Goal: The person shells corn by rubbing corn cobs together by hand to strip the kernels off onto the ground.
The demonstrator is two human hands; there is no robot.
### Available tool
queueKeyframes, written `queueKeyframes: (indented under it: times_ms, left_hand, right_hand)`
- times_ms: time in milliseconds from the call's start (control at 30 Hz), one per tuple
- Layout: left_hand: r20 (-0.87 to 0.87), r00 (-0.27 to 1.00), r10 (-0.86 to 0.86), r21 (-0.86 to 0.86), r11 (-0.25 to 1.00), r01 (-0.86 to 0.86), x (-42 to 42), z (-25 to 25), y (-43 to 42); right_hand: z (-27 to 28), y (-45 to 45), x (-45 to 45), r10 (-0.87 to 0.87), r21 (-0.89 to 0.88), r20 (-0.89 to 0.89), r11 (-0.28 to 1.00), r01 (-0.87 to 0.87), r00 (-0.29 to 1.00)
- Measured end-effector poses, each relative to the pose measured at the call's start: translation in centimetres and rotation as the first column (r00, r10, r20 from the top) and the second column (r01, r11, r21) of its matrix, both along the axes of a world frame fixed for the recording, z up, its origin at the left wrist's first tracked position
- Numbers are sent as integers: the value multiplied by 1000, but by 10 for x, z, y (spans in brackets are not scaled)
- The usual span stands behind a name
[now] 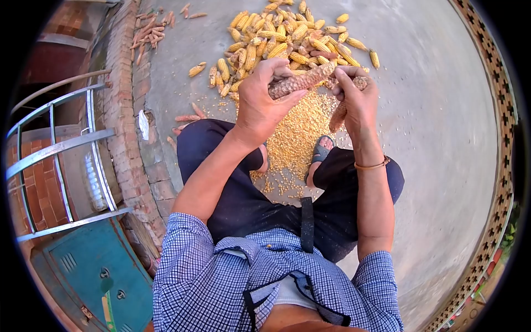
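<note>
My left hand (259, 102) is closed around a corn cob (301, 83) that looks almost bare, with pale empty sockets along its side. The cob is tilted, its far end pointing up and right toward my other hand. In my right hand (358, 102) is a second, reddish stripped cob (338, 117), sticking out below the fingers. The right thumb and fingertips meet the end of the first cob. Beneath both hands lies a heap of loose yellow kernels (293, 133), spread between my feet.
Beyond my hands is a pile of yellow corn ears (276, 39). Bare cobs (149, 33) lie by the brick edging at the upper left, and several more beside my left knee. A metal railing (55, 149) and a teal metal cabinet (99, 271) stand at left. A perforated border (506, 138) curves along the right.
</note>
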State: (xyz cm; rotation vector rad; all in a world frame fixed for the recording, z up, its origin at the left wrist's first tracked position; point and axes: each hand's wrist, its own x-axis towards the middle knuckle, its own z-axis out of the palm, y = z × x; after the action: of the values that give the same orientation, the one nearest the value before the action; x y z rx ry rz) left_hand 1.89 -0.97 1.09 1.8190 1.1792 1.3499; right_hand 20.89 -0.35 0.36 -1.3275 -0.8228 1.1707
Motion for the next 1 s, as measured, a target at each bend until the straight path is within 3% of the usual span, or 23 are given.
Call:
queueKeyframes:
  times_ms: [100, 200, 733, 933, 1000]
  left_hand:
    - [-192, 979, 65, 173, 984, -32, -2, 10, -3]
    - [-235, 967, 94, 304, 952, -18, -5, 14, -1]
    - [-260, 966, -11, 258, 963, 80, 1, 12, -5]
    - [-221, 975, 2, 346, 935, 76, 3, 7, -4]
    - [-225, 974, 20, 359, 931, 64, 4, 8, -5]
  right_hand:
    - [2, 0, 1, 21, 20, -27, 1000, -20, 999]
    - [3, 0, -2, 17, 31, -39, 999, -15, 999]
    - [3, 4, 2, 3, 50, -22, 999, -2, 1000]
    - [6, 3, 2, 36, 70, -80, 997, -31, 996]
    - [13, 0, 2, 107, 71, -212, 993, -94, 971]
